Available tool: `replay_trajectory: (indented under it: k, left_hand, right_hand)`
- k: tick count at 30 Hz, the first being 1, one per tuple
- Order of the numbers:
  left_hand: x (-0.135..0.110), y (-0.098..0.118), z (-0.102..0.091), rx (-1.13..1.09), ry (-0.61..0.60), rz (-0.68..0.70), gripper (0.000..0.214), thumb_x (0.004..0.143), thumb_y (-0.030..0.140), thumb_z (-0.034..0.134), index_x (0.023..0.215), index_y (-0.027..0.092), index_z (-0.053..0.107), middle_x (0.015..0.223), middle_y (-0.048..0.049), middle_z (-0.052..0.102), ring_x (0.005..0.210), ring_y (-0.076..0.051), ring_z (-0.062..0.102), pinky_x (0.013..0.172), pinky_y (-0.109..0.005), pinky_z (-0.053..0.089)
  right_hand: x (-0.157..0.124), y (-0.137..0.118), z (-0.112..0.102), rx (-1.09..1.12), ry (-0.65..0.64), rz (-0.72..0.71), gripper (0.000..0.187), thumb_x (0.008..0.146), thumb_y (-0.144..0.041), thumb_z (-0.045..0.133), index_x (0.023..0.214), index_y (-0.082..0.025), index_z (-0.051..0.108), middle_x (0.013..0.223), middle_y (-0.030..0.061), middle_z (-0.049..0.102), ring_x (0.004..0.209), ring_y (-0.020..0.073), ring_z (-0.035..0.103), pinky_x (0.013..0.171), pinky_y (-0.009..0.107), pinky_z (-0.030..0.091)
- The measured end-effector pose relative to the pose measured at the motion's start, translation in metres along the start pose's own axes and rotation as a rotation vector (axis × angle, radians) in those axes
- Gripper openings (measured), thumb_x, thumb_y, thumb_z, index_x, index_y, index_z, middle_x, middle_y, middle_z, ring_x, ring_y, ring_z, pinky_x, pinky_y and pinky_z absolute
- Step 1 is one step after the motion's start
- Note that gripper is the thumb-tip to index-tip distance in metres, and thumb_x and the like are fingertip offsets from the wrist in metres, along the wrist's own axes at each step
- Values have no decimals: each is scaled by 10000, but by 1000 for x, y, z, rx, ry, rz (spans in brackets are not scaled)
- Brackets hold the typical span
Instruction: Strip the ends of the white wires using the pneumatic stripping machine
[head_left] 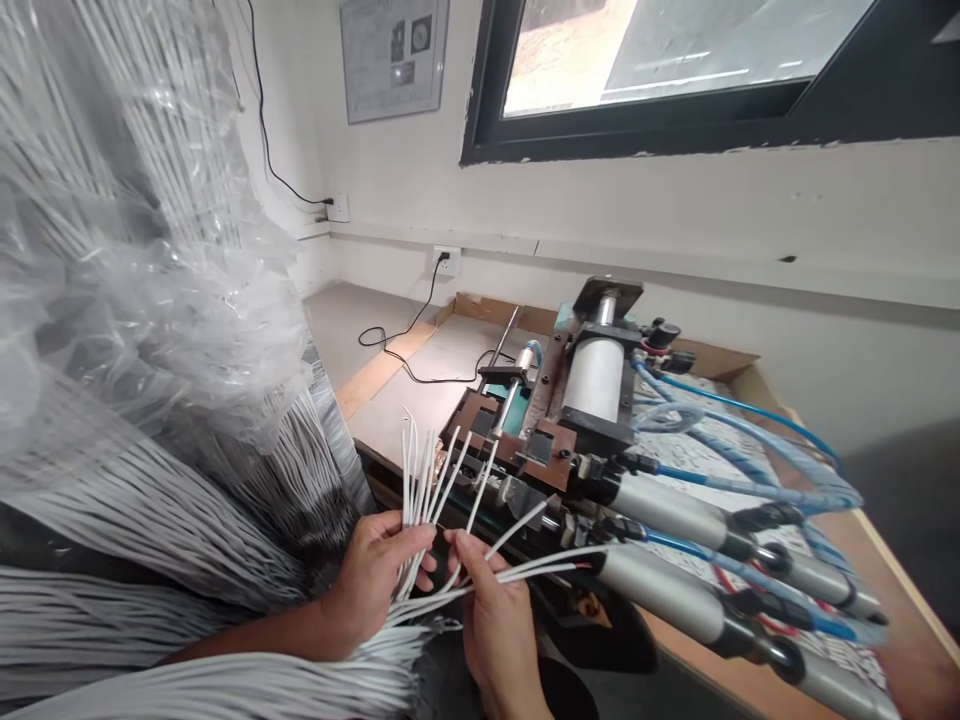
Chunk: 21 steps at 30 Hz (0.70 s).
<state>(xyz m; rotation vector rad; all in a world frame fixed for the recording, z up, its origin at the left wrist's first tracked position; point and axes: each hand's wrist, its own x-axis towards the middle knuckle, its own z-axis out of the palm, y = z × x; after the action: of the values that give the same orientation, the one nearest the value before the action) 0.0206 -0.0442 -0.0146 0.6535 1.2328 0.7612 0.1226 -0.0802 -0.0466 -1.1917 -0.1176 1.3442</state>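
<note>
My left hand (375,580) is closed around a small fan of white cables (431,470) whose free ends stick up toward the machine. My right hand (491,610) sits just beside it, fingers pinched on a few of the same cables that splay out to the right. The cables trail down into a large bundle of white cables (187,520) lying at my left. A pneumatic machine (592,420) with a white cylinder and brown jaws stands directly behind the cable tips.
Clear plastic wrap (127,260) covers the upper part of the bundle. Silver air cylinders (675,510) with blue hoses (750,430) stretch right across the wooden table (892,580). A black cord (405,350) runs to a wall socket (446,260). A window is above.
</note>
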Motion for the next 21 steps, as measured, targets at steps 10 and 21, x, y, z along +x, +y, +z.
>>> replay_trajectory:
  k: [10, 21]
  left_hand:
    - [1, 5, 2, -15, 34, -21, 249, 592, 321, 721, 705, 108, 659, 552, -18, 599, 495, -116, 533, 462, -234, 427]
    - [2, 10, 2, 15, 35, 96, 254, 628, 353, 702, 588, 112, 633, 526, -5, 574, 518, -103, 479, 556, -235, 368]
  right_hand:
    - [2, -11, 11, 42, -28, 76, 302, 540, -391, 774, 689, -148, 676, 526, -15, 534, 492, 117, 452, 484, 239, 366]
    - [-4, -6, 13, 1, 86, -42, 324, 515, -410, 789, 692, -158, 687, 603, 22, 630, 534, 136, 513, 549, 277, 420]
